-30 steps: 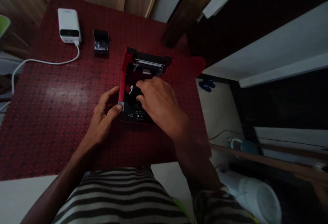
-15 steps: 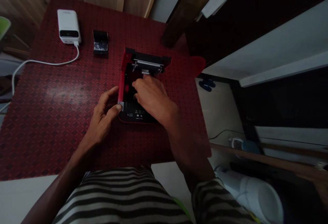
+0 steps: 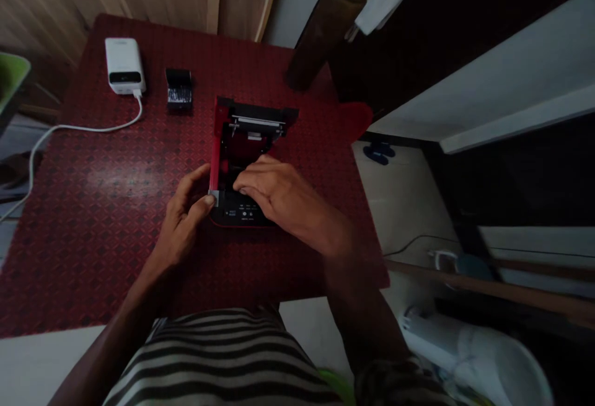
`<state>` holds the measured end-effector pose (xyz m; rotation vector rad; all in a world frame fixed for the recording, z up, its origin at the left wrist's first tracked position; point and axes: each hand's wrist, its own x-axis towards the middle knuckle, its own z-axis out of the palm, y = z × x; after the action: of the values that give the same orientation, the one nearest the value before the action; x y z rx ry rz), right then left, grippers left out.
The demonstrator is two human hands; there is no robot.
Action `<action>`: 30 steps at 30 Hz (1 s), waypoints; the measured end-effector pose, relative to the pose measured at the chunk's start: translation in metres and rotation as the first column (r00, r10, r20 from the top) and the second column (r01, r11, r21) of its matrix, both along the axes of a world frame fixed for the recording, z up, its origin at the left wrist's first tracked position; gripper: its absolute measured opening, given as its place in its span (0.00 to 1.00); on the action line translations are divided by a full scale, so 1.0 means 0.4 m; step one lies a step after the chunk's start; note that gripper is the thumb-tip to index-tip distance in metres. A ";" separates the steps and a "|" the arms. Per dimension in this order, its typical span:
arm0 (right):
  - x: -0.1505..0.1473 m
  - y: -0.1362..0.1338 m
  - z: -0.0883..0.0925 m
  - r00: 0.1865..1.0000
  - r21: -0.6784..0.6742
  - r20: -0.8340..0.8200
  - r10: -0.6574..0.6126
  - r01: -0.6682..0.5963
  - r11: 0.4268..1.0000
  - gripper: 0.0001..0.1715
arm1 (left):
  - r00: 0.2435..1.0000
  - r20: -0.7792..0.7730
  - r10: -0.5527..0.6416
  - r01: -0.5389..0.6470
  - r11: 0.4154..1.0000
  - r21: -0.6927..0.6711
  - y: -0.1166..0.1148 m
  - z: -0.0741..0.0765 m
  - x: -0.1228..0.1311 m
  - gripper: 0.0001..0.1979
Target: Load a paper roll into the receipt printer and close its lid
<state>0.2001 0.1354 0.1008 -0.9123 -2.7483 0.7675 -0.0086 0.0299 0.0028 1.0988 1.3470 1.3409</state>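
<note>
A small red and black printer (image 3: 255,114) stands on the table with its lid raised and its inner compartment showing. My left hand (image 3: 183,217) steadies it from the left, the thumb on a grey patch at the front corner and the fingers along the red side. My right hand (image 3: 283,198) reaches into the compartment from the right with its fingers curled down. Its fingertips are partly hidden inside, so what they hold, if anything, cannot be seen. A panel with small buttons and white markings lies just in front of the right hand.
On the red patterned table (image 3: 116,226) lie a white power bank (image 3: 123,62) with a white cable (image 3: 93,128) and a small black item (image 3: 179,91) with a white-marked face. A brown bottle (image 3: 320,28) with a green cap stands at the back right.
My right hand has drawn back toward the printer's front, uncovering more of the compartment's rear. My left hand keeps its place on the corner. The whole view has shifted slightly.
</note>
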 end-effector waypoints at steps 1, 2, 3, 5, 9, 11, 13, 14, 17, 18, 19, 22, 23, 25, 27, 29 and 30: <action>-0.002 -0.003 -0.004 1.000 -0.006 0.000 -0.011 0.011 1.000 0.19 | 1.000 0.005 0.005 -0.005 1.000 -0.013 -0.001 0.003 0.000 0.31; -0.001 -0.005 -0.008 1.000 -0.018 -0.005 -0.020 0.020 1.000 0.19 | 1.000 0.009 0.012 -0.012 1.000 -0.029 -0.002 0.006 0.000 0.32; 0.001 -0.007 -0.012 1.000 -0.034 -0.013 -0.029 0.028 0.999 0.20 | 1.000 0.012 0.021 -0.021 0.999 -0.045 -0.003 0.009 0.000 0.33; 0.009 -0.011 -0.017 0.998 -0.063 -0.032 -0.049 0.047 0.997 0.21 | 0.999 0.009 0.034 -0.033 0.997 -0.074 -0.003 0.015 0.000 0.33; 0.019 -0.001 -0.016 0.999 -0.078 -0.031 -0.033 0.031 0.996 0.24 | 0.999 -0.002 0.036 -0.036 0.995 -0.092 0.000 0.021 -0.001 0.32; 0.016 0.011 -0.010 1.000 -0.078 0.002 0.002 -0.002 0.997 0.24 | 0.999 0.003 0.036 -0.036 0.995 -0.094 -0.001 0.020 -0.002 0.33; 0.013 0.021 -0.005 0.999 -0.053 0.028 0.016 -0.015 0.999 0.22 | 0.999 0.009 0.034 -0.033 0.995 -0.099 -0.004 0.016 -0.003 0.33; 0.013 0.022 -0.004 0.999 -0.028 0.029 0.016 -0.015 0.999 0.21 | 0.999 0.007 0.031 -0.030 0.994 -0.103 -0.005 0.013 -0.003 0.34; 0.019 0.011 -0.014 1.000 0.076 -0.030 -0.001 0.004 0.997 0.18 | 0.999 0.016 0.037 -0.036 0.995 -0.090 -0.001 0.013 -0.002 0.34; 0.024 0.002 -0.021 0.998 0.115 -0.058 -0.015 0.022 0.993 0.17 | 0.998 0.014 0.057 -0.056 0.997 -0.061 0.007 0.017 -0.001 0.35; 0.029 -0.009 -0.028 0.996 0.154 -0.084 -0.034 0.047 0.987 0.17 | 0.997 0.012 0.082 -0.082 0.996 -0.021 0.021 0.023 0.000 0.35; 0.042 -0.052 -0.049 0.987 0.265 -0.125 -0.102 0.132 0.955 0.19 | 0.984 -0.063 0.164 -0.154 0.977 0.146 0.090 0.056 -0.001 0.37; 0.044 -0.067 -0.053 0.985 0.302 -0.124 -0.123 0.156 0.941 0.20 | 0.983 -0.096 0.154 -0.133 0.970 0.201 0.119 0.069 -0.002 0.38; 0.046 -0.097 -0.056 0.982 0.377 -0.108 -0.156 0.185 0.907 0.23 | 0.977 -0.128 0.172 -0.128 0.946 0.298 0.178 0.092 -0.004 0.40; 0.045 -0.124 -0.056 0.979 0.454 -0.092 -0.180 0.202 0.868 0.25 | 0.982 -0.143 0.121 -0.071 0.947 0.314 0.222 0.110 -0.003 0.39; 0.043 -0.145 -0.057 0.978 0.520 -0.090 -0.190 0.209 0.828 0.25 | 0.981 -0.134 0.139 -0.092 0.947 0.307 0.238 0.121 0.002 0.33; 0.042 -0.153 -0.059 0.976 0.544 -0.098 -0.194 0.216 0.811 0.25 | 0.978 -0.133 0.159 -0.113 0.947 0.299 0.236 0.125 0.005 0.30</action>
<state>0.2170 0.0741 0.0771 -1.0102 -2.5414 -0.0635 -0.0065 0.1243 0.0529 1.3510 1.3881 1.6216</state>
